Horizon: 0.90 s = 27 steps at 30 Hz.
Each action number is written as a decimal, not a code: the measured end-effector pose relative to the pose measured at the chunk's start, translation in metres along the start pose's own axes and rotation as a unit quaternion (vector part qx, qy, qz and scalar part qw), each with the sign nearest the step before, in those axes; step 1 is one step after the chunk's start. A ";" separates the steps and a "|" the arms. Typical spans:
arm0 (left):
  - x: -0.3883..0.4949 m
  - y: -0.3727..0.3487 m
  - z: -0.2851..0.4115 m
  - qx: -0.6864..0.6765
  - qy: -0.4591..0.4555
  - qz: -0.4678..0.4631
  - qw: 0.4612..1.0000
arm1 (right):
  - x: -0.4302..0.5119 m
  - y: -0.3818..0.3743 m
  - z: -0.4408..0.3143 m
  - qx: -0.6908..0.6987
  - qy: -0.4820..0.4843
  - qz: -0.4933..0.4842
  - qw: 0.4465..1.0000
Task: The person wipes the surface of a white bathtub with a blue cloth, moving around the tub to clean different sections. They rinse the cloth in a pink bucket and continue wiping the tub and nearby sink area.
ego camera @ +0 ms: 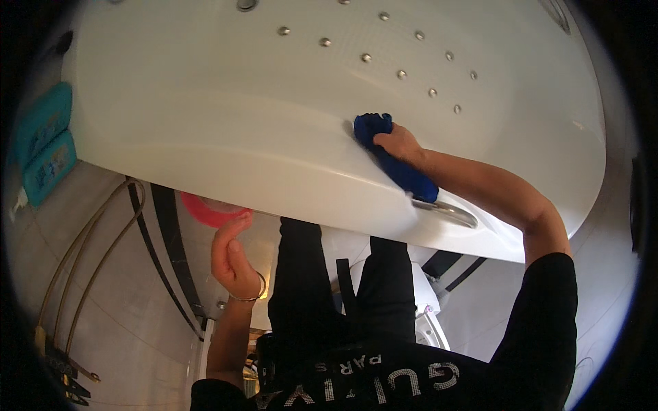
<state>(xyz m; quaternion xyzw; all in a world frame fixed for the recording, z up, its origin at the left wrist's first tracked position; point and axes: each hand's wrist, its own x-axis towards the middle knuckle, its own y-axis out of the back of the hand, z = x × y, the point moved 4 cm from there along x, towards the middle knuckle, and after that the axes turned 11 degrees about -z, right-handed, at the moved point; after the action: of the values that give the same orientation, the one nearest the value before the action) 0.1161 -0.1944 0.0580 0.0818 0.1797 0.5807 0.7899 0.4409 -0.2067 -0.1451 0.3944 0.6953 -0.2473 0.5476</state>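
Observation:
A blue cloth [380,149] is gripped in my right hand [403,144], which presses it on the near rim of a white bathtub [216,123]. The cloth trails down to the curved metal grab handle [450,211] set in the rim and covers part of it. My left hand [235,257], with a thin bracelet at the wrist, hangs in front of the tub's outer side. It holds nothing, and its fingers are bent close together. Just behind its fingertips is a pink basin [211,209], partly hidden below the rim.
Several metal jets [366,57] dot the tub's inside, near a drain fitting [247,4]. Two turquoise containers [49,164] stand at the tub's left end. A looped hose [92,246] hangs at the left. A white toilet [429,308] is behind my legs.

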 end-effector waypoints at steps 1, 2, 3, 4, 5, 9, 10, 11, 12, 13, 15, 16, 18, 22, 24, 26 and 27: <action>0.001 0.007 -0.002 0.002 0.006 0.021 1.000 | 0.007 -0.004 -0.021 -0.025 -0.037 -0.006 0.999; 0.002 0.016 -0.006 0.000 0.007 0.030 1.000 | 0.012 -0.007 -0.043 -0.027 -0.037 -0.004 0.999; 0.003 0.024 -0.011 0.001 0.018 0.045 0.999 | 0.015 -0.010 -0.061 -0.029 -0.043 -0.003 0.999; 0.002 0.032 -0.015 -0.002 0.027 0.060 0.998 | 0.018 -0.014 -0.078 -0.029 -0.044 0.002 0.999; 0.003 0.041 -0.020 0.009 0.035 0.067 0.997 | 0.020 -0.017 -0.092 -0.069 -0.045 0.020 0.996; -0.003 0.064 -0.040 -0.041 0.075 0.096 0.992 | 0.034 -0.034 -0.139 -0.093 -0.019 0.025 0.995; -0.005 0.068 -0.044 -0.041 0.084 0.100 0.991 | 0.041 -0.038 -0.151 -0.096 -0.008 0.021 0.995; -0.005 0.070 -0.048 -0.042 0.093 0.103 0.989 | 0.047 -0.043 -0.165 -0.093 0.019 0.019 0.995; -0.005 0.072 -0.051 -0.051 0.089 0.109 0.989 | 0.054 -0.048 -0.179 -0.095 0.020 0.015 0.995; -0.005 0.074 -0.053 -0.061 0.086 0.115 0.988 | 0.061 -0.052 -0.193 -0.092 0.037 0.013 0.995; -0.005 0.077 -0.058 -0.077 0.090 0.127 0.985 | 0.073 -0.061 -0.221 -0.074 0.058 0.011 0.996; -0.005 0.079 -0.060 -0.083 0.098 0.134 0.983 | 0.078 -0.065 -0.236 -0.061 0.063 0.009 0.996; -0.006 0.083 -0.061 -0.091 0.107 0.141 0.980 | 0.085 -0.075 -0.262 -0.026 0.094 -0.011 0.995; -0.011 0.086 -0.056 -0.094 0.136 0.134 0.977 | 0.084 -0.097 -0.308 0.036 0.187 -0.087 0.978; -0.014 0.085 -0.052 -0.106 0.138 0.140 0.975 | 0.075 -0.104 -0.325 0.061 0.219 -0.115 0.967; -0.017 0.086 -0.047 -0.104 0.146 0.132 0.975 | 0.060 -0.110 -0.337 0.108 0.230 -0.174 0.951; -0.018 0.087 -0.046 -0.116 0.141 0.134 0.974 | 0.049 -0.111 -0.342 0.133 0.247 -0.211 0.936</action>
<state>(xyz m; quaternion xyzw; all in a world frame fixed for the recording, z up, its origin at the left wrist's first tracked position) 0.0166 -0.1879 0.0485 -0.0701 0.2084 0.7036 0.6757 0.1519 0.0093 -0.1069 0.3563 0.8367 -0.3420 0.2365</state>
